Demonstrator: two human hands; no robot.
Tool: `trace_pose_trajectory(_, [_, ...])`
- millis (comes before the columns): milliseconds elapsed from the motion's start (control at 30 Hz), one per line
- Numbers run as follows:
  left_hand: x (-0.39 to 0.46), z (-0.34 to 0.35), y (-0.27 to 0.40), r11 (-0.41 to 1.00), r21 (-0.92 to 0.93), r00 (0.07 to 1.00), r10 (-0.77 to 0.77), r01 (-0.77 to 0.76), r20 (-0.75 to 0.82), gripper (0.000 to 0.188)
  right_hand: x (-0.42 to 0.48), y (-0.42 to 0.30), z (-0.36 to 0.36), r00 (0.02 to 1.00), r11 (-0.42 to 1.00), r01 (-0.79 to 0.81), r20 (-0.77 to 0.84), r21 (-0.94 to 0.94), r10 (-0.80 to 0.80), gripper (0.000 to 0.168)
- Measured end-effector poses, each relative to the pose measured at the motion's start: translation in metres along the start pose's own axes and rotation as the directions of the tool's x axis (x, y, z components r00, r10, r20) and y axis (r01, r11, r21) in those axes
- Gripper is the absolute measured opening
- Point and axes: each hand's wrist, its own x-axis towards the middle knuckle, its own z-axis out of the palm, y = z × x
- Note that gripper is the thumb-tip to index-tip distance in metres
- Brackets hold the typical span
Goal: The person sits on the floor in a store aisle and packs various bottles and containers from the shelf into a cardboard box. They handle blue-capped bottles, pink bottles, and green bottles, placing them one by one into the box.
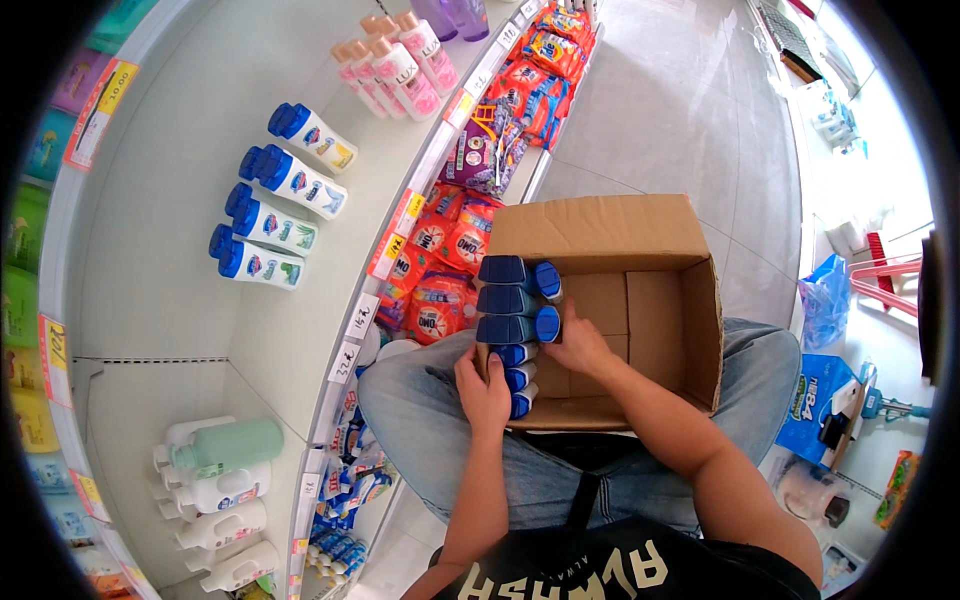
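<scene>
An open cardboard box (660, 337) rests on my lap. Several bottles with dark blue caps (506, 298) stand in a row along its left side, with smaller blue-capped bottles (517, 377) nearer me. Two more blue-capped bottles (548, 281) stand just right of the row. My right hand (585, 341) reaches into the box, its fingers at the nearer of these two; whether it grips the bottle is hard to tell. My left hand (484, 386) holds the box's left wall, thumb inside beside the smaller bottles.
At left, a white shelf (300, 337) bears blue-capped bottles (277, 221), pink-and-white pump bottles (405, 71) and large handled jugs (225, 525). Orange detergent bags (442, 300) lie on the lower shelf beside the box. A blue plastic bag (823, 300) and a blue carton (814, 409) are at right.
</scene>
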Motion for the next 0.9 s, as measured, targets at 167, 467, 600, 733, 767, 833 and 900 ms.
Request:
trace_pose_trajectory(167, [0.0, 0.001, 0.002, 1.0, -0.005, 1.0, 0.008, -0.008, -0.016, 0.044, 0.011, 0.012, 0.01, 0.998, 0.996, 0.048, -0.05, 0.072, -0.045, 0.099])
trace_pose_trajectory(467, [0.001, 0.002, -0.005, 1.0, 0.01, 1.0, 0.006, -0.005, -0.021, 0.045, 0.016, 0.011, -0.001, 0.997, 0.997, 0.078, 0.006, -0.002, -0.078, 0.097])
trace_pose_trajectory(600, [0.002, 0.002, -0.003, 1.0, 0.003, 1.0, 0.002, -0.002, -0.014, 0.045, 0.016, 0.011, -0.009, 0.994, 0.995, 0.101, 0.029, -0.026, -0.101, 0.095])
trace_pose_trajectory(733, [0.002, 0.002, -0.007, 1.0, 0.002, 1.0, 0.014, -0.014, -0.018, 0.045, 0.018, 0.017, -0.009, 0.989, 0.99, 0.138, 0.045, 0.016, -0.139, 0.088])
trace_pose_trajectory(767, [0.002, 0.002, -0.006, 1.0, 0.008, 1.0, 0.016, -0.016, -0.013, 0.045, 0.018, 0.02, -0.009, 0.988, 0.989, 0.147, 0.031, 0.026, -0.148, 0.079])
trace_pose_trajectory(833, [0.002, 0.002, -0.012, 1.0, -0.021, 1.0, 0.002, -0.003, -0.011, 0.045, 0.016, 0.024, -0.01, 0.986, 0.985, 0.167, 0.007, 0.045, -0.167, 0.063])
trace_pose_trajectory(900, [0.006, 0.003, -0.023, 0.995, -0.09, 0.999, -0.033, 0.033, 0.003, 0.045, 0.015, 0.027, -0.01, 0.982, 0.98, 0.191, 0.004, 0.053, -0.191, 0.067])
